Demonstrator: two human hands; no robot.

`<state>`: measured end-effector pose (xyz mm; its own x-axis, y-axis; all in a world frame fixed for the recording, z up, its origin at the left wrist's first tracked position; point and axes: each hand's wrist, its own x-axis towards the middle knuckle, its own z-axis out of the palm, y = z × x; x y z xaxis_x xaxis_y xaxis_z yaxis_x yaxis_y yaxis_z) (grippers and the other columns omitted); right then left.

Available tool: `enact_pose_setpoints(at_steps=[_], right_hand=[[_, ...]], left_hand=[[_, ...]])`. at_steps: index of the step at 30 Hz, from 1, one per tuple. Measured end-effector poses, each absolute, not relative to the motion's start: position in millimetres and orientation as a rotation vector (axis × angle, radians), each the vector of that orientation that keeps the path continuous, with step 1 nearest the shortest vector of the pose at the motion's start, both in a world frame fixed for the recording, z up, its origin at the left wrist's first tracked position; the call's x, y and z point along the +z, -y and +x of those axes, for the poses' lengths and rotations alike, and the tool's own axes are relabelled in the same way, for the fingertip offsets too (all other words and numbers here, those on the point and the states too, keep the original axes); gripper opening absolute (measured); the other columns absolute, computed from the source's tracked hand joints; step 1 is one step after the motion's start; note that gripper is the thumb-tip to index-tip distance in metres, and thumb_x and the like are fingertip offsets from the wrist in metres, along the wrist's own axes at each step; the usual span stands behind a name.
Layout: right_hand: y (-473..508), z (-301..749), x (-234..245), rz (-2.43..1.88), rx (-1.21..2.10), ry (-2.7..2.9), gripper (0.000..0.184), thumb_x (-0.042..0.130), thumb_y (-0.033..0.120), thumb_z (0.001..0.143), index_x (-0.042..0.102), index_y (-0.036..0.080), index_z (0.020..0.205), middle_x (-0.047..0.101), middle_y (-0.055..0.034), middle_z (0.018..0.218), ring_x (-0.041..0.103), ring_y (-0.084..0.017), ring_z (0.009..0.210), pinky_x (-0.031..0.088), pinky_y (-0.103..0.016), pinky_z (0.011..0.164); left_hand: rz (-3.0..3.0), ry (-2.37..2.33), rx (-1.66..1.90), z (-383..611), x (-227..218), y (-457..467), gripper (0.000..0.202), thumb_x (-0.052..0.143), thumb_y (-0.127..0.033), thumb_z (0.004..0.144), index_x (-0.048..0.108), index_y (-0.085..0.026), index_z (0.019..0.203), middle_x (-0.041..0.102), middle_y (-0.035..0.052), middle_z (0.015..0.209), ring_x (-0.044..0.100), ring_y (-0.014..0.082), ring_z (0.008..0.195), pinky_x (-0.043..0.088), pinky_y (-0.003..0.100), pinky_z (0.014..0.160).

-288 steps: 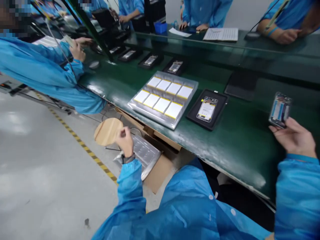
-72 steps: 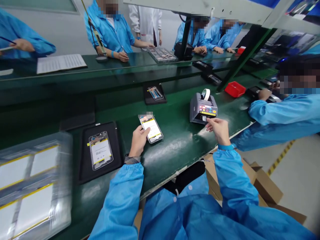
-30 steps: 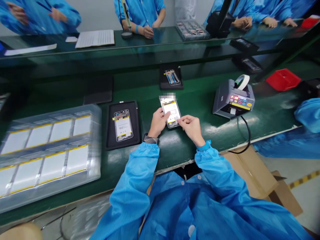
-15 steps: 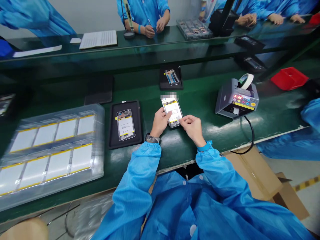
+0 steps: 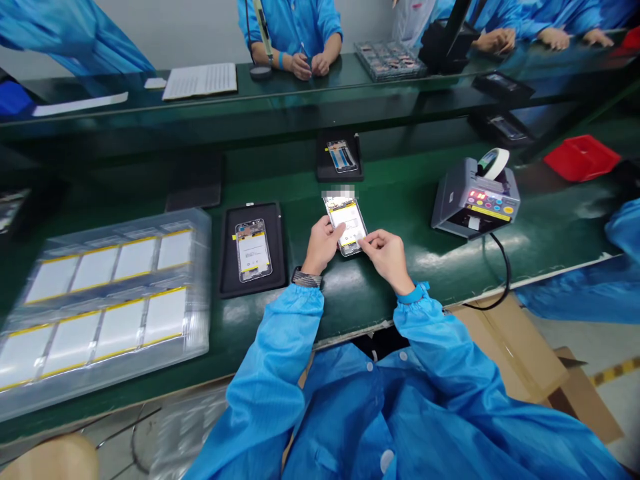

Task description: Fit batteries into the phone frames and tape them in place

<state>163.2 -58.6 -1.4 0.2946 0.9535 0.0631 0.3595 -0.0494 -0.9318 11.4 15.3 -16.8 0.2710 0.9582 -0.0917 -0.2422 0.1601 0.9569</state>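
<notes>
An opened phone, its white battery showing between yellow strips, tilts slightly above the bench in front of me. My left hand grips its left side, thumb lying over the battery. At the phone's lower right edge, the fingertips of my right hand are pinched together; whether they also hold something small there is too fine to tell. To the left a second opened phone with a battery lies in a black tray. Farther back, another phone frame with blue strips rests in a small black tray.
A clear plastic tray of white batteries covers the bench's left. At right stand a tape dispenser with a cable and a red bin. Behind the raised shelf, several co-workers in blue have their hands on a table.
Both hands stay on the phone almost unmoved. The whole view has shifted very slightly. Across the shelf, a co-worker's hands have moved a little closer together.
</notes>
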Motion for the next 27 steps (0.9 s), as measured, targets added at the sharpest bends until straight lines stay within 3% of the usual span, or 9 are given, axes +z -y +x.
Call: enact_pose_setpoints(at_steps=[4,12,23,27], right_hand=[[59,168,2,-1.613,0.746,1.244,0.027,0.074,0.042,0.077,0.061,0.019,0.076,0.05,0.0054,0.05,0.039,-0.011,0.049,0.03,-0.026,0.053],[61,173,10,-1.48,0.811,1.057,0.045,0.069,0.064,0.086,0.057,0.021,0.085,0.056,0.0036,0.059,0.049,-0.011,0.051,0.036,-0.023,0.048],[66,172,20,-1.3,1.095,1.109,0.049,0.076,0.065,0.083,0.059,0.02,0.094,0.06,0.0047,0.061,0.056,-0.01,0.047,0.039,-0.021,0.041],[67,168,25,-1.262,1.164,1.127,0.056,0.086,0.061,0.073,0.057,0.021,0.098,0.07,0.0021,0.072,0.057,-0.01,0.049,0.044,-0.022,0.044]], left_hand=[[1.043,-0.866,1.047,12,-17,-15,0.048,0.083,-0.04,0.083,0.061,-0.013,0.116,0.079,0.0155,0.112,0.077,0.0298,0.098,0.064,0.038,0.08],[1.046,-0.781,1.053,10,-11,-14,0.059,0.086,-0.049,0.078,0.062,-0.014,0.118,0.078,0.0157,0.114,0.077,0.0305,0.1,0.064,0.039,0.082],[1.102,-0.709,1.069,7,0,-8,0.061,0.085,-0.052,0.079,0.061,-0.016,0.12,0.078,0.0141,0.114,0.076,0.0301,0.104,0.063,0.039,0.088],[1.114,-0.702,1.071,6,3,-6,0.06,0.083,-0.053,0.081,0.061,-0.016,0.121,0.078,0.0136,0.114,0.076,0.0293,0.104,0.063,0.04,0.09]])
